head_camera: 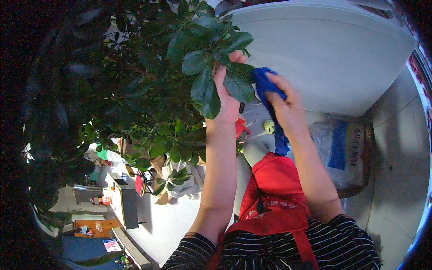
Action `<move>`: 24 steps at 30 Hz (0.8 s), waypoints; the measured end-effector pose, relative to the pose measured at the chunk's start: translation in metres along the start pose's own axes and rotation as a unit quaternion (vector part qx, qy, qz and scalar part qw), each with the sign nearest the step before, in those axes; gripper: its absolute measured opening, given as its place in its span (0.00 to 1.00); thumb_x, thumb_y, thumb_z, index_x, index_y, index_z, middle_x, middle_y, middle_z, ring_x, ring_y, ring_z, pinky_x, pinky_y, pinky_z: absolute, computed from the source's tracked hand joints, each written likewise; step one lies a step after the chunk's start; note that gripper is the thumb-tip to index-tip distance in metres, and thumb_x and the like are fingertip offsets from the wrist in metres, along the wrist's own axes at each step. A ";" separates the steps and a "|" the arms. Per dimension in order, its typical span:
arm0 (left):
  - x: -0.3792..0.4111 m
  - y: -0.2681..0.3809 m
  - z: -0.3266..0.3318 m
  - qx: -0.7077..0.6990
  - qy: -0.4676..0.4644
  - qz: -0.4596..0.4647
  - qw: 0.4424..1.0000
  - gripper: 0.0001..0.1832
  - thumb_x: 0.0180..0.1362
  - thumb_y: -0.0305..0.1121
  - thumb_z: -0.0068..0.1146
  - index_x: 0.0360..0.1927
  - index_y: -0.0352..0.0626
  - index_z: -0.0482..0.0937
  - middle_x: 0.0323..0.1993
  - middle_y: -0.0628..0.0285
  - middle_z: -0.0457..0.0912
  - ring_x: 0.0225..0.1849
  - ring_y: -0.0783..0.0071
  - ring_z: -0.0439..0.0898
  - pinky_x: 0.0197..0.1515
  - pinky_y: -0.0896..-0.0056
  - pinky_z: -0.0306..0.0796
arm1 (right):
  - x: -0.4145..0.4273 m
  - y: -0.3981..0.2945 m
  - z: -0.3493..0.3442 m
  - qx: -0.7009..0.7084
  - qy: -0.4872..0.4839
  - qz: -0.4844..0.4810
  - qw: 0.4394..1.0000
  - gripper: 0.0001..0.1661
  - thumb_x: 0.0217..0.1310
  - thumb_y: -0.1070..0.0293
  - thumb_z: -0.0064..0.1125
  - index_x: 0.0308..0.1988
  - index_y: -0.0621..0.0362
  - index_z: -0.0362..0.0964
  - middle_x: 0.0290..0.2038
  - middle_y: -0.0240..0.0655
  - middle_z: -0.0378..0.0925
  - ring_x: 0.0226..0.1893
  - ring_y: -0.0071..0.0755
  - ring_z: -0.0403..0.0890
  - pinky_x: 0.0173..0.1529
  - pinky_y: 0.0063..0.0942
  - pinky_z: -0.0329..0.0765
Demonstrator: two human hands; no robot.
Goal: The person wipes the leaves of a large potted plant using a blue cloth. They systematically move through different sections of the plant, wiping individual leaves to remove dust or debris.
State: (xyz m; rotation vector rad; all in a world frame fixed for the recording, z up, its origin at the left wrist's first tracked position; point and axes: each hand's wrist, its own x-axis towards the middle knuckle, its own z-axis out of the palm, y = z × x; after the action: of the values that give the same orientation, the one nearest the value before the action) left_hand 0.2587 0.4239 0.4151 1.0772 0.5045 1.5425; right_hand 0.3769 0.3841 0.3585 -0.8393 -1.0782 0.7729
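Observation:
A leafy green plant (158, 84) fills the upper left of the head view. My left hand (229, 98) reaches up among its leaves, with the fingers partly hidden behind a cluster of broad leaves (202, 81); the thumb shows at the stem side. In my right hand (287, 104) is a bunched blue cloth (270, 84), one end hanging down towards my knee. The cloth's upper end is right beside the edge of a broad leaf (239, 86). My right hand is slightly blurred.
A large pale panel (317, 57) stands behind my right hand. Below it lies a plastic sack (337, 148) bearing writing. My red apron (276, 189) covers my lap. A desk (121, 199), a brown board (96, 228) and a grey-white cloth heap (187, 184) are at the lower left.

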 end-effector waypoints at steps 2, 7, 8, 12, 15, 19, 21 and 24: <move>-0.001 0.003 0.002 0.010 0.015 -0.005 1.000 0.15 0.59 0.31 0.44 0.49 0.41 0.67 0.45 0.56 0.74 0.49 0.65 0.71 0.54 0.63 0.65 | 0.007 -0.006 -0.010 -0.058 0.046 -0.124 0.990 0.22 0.44 0.83 0.48 0.44 0.57 0.71 0.42 0.44 0.70 0.42 0.45 0.73 0.46 0.28 0.69; -0.006 0.007 0.007 -0.010 -0.007 -0.013 1.000 0.17 0.58 0.32 0.47 0.50 0.41 0.66 0.48 0.54 0.72 0.50 0.62 0.70 0.54 0.62 0.64 | 0.011 -0.042 0.020 -0.306 -0.033 -0.235 0.922 0.23 0.41 0.76 0.52 0.42 0.46 0.73 0.41 0.40 0.68 0.40 0.43 0.71 0.37 0.34 0.74; -0.007 0.010 0.009 -0.027 -0.017 -0.020 0.999 0.17 0.58 0.33 0.47 0.50 0.41 0.66 0.48 0.54 0.72 0.50 0.61 0.70 0.54 0.62 0.64 | 0.009 -0.036 0.026 -0.323 -0.038 -0.234 0.916 0.23 0.41 0.74 0.53 0.42 0.45 0.73 0.42 0.38 0.68 0.40 0.42 0.70 0.36 0.33 0.74; -0.010 0.018 0.016 0.026 0.017 -0.044 0.999 0.18 0.58 0.36 0.44 0.50 0.39 0.66 0.52 0.53 0.69 0.53 0.61 0.68 0.56 0.59 0.63 | -0.008 -0.020 0.022 -0.350 -0.061 -0.239 0.904 0.24 0.39 0.72 0.54 0.43 0.44 0.73 0.43 0.34 0.67 0.39 0.40 0.70 0.34 0.31 0.75; -0.008 0.012 0.005 0.018 0.008 -0.035 0.999 0.19 0.58 0.36 0.48 0.52 0.43 0.65 0.50 0.54 0.70 0.53 0.59 0.69 0.52 0.60 0.66 | -0.019 0.000 0.009 -0.350 -0.084 -0.228 0.905 0.25 0.38 0.72 0.54 0.44 0.43 0.72 0.44 0.34 0.67 0.40 0.39 0.69 0.34 0.31 0.75; -0.009 0.018 0.008 -0.022 0.004 -0.035 0.999 0.19 0.58 0.36 0.48 0.52 0.43 0.65 0.50 0.55 0.70 0.53 0.59 0.69 0.51 0.59 0.67 | -0.030 0.014 -0.013 -0.413 -0.156 -0.131 0.888 0.29 0.37 0.80 0.53 0.44 0.43 0.72 0.45 0.37 0.67 0.43 0.42 0.70 0.37 0.32 0.75; -0.006 0.017 0.008 -0.017 0.001 -0.024 1.000 0.18 0.58 0.35 0.48 0.52 0.43 0.65 0.50 0.56 0.70 0.53 0.59 0.69 0.51 0.59 0.67 | -0.027 0.013 -0.018 -0.348 -0.049 -0.138 0.926 0.29 0.37 0.83 0.51 0.44 0.46 0.72 0.45 0.40 0.68 0.44 0.46 0.71 0.40 0.34 0.74; -0.010 0.017 0.004 -0.004 0.005 -0.033 0.999 0.18 0.58 0.34 0.47 0.51 0.43 0.65 0.51 0.56 0.69 0.53 0.58 0.69 0.52 0.59 0.67 | -0.006 -0.024 -0.015 -0.226 0.036 -0.207 0.951 0.25 0.40 0.83 0.51 0.42 0.48 0.73 0.42 0.43 0.69 0.42 0.46 0.72 0.40 0.33 0.73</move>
State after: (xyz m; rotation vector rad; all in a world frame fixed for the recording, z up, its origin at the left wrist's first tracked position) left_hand 0.2520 0.4092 0.4271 1.0379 0.5339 1.4919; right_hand 0.3925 0.3648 0.3730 -0.9691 -1.3340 0.1378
